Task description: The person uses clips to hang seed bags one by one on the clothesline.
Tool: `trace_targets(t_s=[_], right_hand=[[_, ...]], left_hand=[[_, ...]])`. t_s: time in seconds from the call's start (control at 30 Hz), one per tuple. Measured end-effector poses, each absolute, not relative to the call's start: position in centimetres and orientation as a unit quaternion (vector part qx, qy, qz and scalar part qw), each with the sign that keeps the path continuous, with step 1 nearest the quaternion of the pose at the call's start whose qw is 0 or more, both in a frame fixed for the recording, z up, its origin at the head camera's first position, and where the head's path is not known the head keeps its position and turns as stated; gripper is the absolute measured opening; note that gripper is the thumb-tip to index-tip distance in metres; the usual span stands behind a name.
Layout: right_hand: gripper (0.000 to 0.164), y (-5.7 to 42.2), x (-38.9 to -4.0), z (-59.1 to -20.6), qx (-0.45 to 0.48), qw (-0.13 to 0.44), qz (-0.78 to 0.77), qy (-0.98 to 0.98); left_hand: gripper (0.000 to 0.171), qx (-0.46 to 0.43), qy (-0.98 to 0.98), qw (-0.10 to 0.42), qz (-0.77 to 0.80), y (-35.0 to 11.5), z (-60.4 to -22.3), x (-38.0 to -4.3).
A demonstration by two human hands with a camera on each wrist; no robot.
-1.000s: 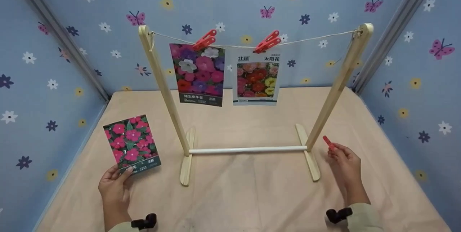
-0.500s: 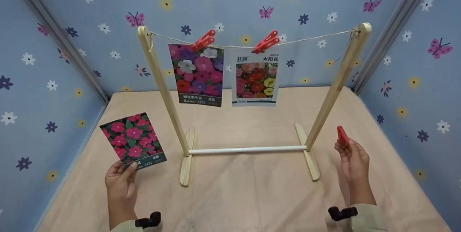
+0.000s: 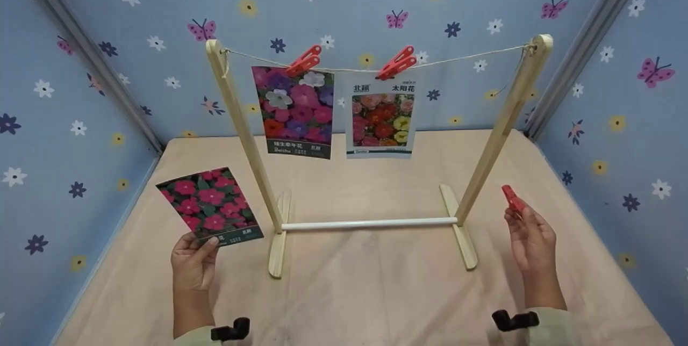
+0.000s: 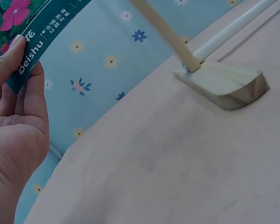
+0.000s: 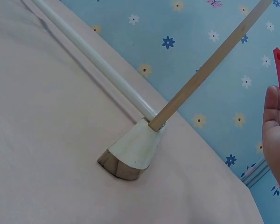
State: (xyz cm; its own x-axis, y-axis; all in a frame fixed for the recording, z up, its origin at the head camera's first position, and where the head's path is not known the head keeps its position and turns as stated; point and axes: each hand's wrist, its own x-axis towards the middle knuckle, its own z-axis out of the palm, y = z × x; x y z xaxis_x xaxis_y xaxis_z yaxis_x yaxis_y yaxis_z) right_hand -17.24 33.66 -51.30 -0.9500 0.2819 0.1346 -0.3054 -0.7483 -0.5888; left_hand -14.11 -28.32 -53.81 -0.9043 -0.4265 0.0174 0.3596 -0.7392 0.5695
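My left hand [image 3: 194,265] pinches the bottom edge of a seed packet [image 3: 212,203] printed with pink flowers, thumb in front and fingers behind. In the left wrist view the packet's dark green lower band [image 4: 46,35] shows between thumb and fingers. To the right of the wooden stand, my right hand [image 3: 533,244] holds a red clothespin [image 3: 513,200] between thumb and fingers. Two more packets, one of mixed purple-pink flowers [image 3: 298,112] and one with a white border [image 3: 380,120], hang from the string [image 3: 462,59], each under a red clothespin [image 3: 396,63].
The stand has a left post [image 3: 236,115], a right post [image 3: 502,131] and a white crossbar [image 3: 371,223] low between two wooden feet. It stands on a cloth-covered table [image 3: 349,287]. Blue flowered panels [image 3: 344,7] enclose the back and sides.
My left hand has moved right and slightly up with the packet, which tilts more. My right hand has shifted right and a little up, turning the clothespin. The hanging packets stay in place.
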Motion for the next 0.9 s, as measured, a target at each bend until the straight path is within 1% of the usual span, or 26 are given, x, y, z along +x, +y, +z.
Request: trace_targets(t_s=[0.17, 0.4, 0.5, 0.57, 0.73, 0.9], right_hand=[[0.024, 33.7, -16.8, -50.9, 0.017, 0.135, 0.939, -0.317], [0.026, 33.4, -16.8, -50.8, 0.108, 0.115, 0.940, -0.302], [0.027, 33.2, -16.8, -50.6, 0.126, 0.110, 0.937, -0.306], [0.026, 33.0, -16.8, -50.4, 0.121, 0.114, 0.933, -0.320], [0.023, 32.5, -16.6, -49.7, 0.072, 0.133, 0.915, -0.374], [0.028, 32.2, -16.7, -49.4, 0.078, 0.134, 0.909, -0.388]], left_hand=[[0.033, 0.034, -0.311, 0.176, -0.933, -27.0, -53.8, -14.2], [0.035, -0.018, -0.344, 0.134, -0.929, -25.1, -53.8, -14.4], [0.036, -0.039, -0.355, 0.119, -0.926, -24.3, -53.8, -14.5], [0.038, -0.050, -0.367, 0.111, -0.922, -23.7, -53.7, -14.7], [0.044, -0.066, -0.403, 0.095, -0.908, -22.3, -53.3, -14.9], [0.047, -0.079, -0.424, 0.081, -0.898, -21.0, -53.0, -15.2]])
